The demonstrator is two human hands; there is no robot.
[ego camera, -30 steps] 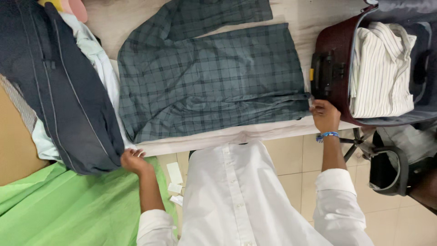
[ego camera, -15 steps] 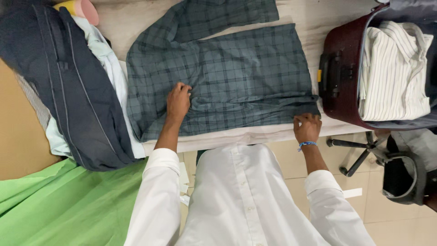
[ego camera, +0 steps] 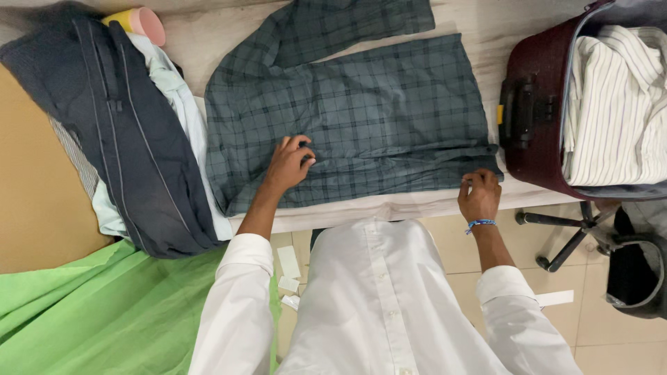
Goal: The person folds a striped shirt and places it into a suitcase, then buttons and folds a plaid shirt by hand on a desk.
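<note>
- 2 hands rest on a plaid shirt spread flat on the tabletop.
- Left hand lies on the shirt's near middle, fingers loosely curled, gripping nothing.
- Right hand pinches the shirt's near right corner.
- Open suitcase with a striped shirt sits just right.

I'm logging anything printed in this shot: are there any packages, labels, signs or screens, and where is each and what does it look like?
Paper slips: three small white rectangles on the tiled floor, below the table edge beside the green cloth.
Paper strip: a narrow white strip on the floor tiles, right of the person's right sleeve.
Yellow tag: a small yellow patch beside the handle of the maroon suitcase.
No packages, signs or screens show.
</note>
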